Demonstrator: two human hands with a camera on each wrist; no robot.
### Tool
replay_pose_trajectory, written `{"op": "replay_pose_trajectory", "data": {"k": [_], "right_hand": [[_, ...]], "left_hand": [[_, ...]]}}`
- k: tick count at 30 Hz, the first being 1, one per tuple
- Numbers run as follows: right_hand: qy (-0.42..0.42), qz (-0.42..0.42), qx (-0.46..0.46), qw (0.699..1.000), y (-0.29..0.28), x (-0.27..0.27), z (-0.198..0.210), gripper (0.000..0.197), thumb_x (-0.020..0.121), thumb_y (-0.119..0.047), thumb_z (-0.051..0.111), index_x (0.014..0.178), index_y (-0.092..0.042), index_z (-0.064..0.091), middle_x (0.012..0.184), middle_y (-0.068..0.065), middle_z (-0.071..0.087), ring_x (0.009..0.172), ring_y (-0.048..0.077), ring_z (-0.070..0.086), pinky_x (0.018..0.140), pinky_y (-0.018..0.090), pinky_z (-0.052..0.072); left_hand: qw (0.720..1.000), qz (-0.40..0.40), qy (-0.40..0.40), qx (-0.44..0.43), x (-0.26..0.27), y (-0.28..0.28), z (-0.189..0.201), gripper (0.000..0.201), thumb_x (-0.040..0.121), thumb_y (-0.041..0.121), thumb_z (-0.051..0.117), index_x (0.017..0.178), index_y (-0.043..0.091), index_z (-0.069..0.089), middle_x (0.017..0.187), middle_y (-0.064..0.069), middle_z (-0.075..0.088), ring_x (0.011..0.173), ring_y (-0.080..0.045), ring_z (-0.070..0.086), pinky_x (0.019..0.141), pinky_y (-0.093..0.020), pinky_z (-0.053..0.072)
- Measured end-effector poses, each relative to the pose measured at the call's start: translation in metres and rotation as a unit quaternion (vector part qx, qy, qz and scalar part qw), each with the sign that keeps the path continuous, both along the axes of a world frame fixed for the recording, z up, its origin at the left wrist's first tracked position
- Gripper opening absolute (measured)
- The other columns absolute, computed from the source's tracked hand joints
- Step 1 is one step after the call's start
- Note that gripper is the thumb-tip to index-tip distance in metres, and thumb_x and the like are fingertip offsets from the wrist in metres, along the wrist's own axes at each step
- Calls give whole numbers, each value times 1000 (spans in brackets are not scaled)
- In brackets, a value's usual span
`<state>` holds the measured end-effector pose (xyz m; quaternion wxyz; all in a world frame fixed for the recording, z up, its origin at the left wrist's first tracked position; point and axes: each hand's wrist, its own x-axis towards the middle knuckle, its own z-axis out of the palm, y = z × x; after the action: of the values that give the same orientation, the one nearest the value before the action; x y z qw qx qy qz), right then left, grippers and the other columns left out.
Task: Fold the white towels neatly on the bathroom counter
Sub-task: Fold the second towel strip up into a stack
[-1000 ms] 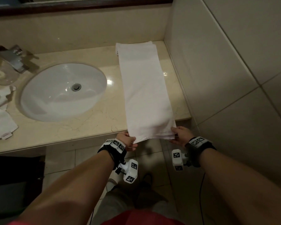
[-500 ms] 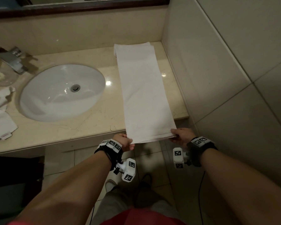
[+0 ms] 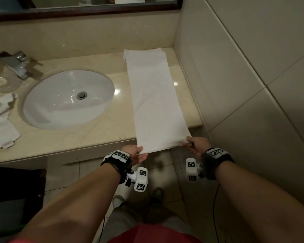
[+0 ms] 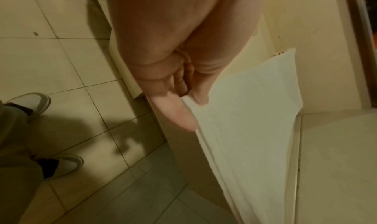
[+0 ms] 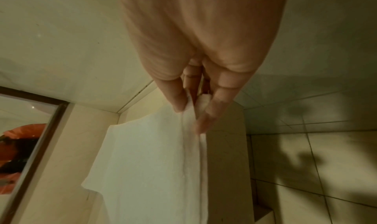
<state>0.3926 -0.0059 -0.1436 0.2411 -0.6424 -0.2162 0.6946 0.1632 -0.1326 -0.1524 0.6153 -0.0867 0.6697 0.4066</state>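
Observation:
A long white towel, folded into a narrow strip, lies lengthwise on the right end of the beige counter. Its near end hangs just past the counter's front edge. My left hand pinches the near left corner between thumb and fingers. In the left wrist view the thumb lies on top of the towel and the fingers go underneath. My right hand pinches the near right corner. The right wrist view shows its fingertips clamping the layered edge of the towel.
A white oval sink with a chrome faucet fills the counter's middle and left. More white towels lie crumpled at the far left beside a glass. A tiled wall borders the right; a mirror hangs behind.
Both hands have drawn the towel's near end toward me and flattened it; the bunched folds at that end a second ago are now stretched smooth.

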Motion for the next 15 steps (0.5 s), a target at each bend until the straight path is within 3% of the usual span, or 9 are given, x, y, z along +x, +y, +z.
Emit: {"op": "replay_pose_trajectory", "data": {"k": [2, 6, 8, 10, 13, 15], "right_hand": [[2, -14, 9, 1000, -1, 3, 2, 13, 91, 4, 56, 100, 13, 58, 79, 18, 60, 70, 25, 62, 54, 28, 60], [0, -14, 12, 1000, -6, 8, 4, 4, 90, 9, 54, 90, 13, 56, 87, 23, 63, 64, 26, 67, 52, 25, 58], [-19, -7, 19, 1000, -6, 8, 2, 3, 88, 13, 54, 85, 13, 56, 93, 26, 62, 56, 23, 68, 49, 24, 57], [-31, -6, 27, 999, -6, 6, 2, 5, 86, 16, 55, 84, 11, 56, 100, 30, 60, 57, 24, 68, 48, 25, 56], [-70, 26, 56, 996, -5, 6, 4, 18, 83, 15, 60, 84, -1, 52, 100, 25, 57, 72, 30, 62, 47, 28, 57], [-92, 69, 72, 991, -5, 7, 8, 24, 85, 12, 60, 85, -8, 48, 92, 19, 57, 69, 30, 60, 44, 30, 56]], "left_hand": [[1000, 0, -17, 4, -2, -2, 1, 34, 94, -6, 53, 126, 2, 44, 95, -21, 62, 78, -33, 64, 49, -40, 59], [1000, 1, -18, 6, 0, -3, 6, 20, 94, -7, 53, 110, 3, 47, 89, -22, 62, 76, -32, 62, 51, -40, 57], [1000, 7, -13, 6, 3, -3, 7, 24, 93, -9, 53, 113, 4, 47, 88, -21, 61, 75, -32, 61, 49, -39, 56], [1000, 14, 0, 5, 3, -2, 7, 27, 93, -10, 53, 116, 3, 48, 93, -23, 62, 72, -32, 62, 45, -37, 57], [999, 7, 33, -1, 2, -1, 7, 22, 92, -13, 51, 108, 2, 51, 86, -24, 60, 54, -27, 60, 37, -29, 52], [998, 3, 69, -1, 1, 0, 5, 24, 90, -19, 47, 95, 5, 47, 75, -22, 53, 35, -22, 53, 33, -24, 45]]}}
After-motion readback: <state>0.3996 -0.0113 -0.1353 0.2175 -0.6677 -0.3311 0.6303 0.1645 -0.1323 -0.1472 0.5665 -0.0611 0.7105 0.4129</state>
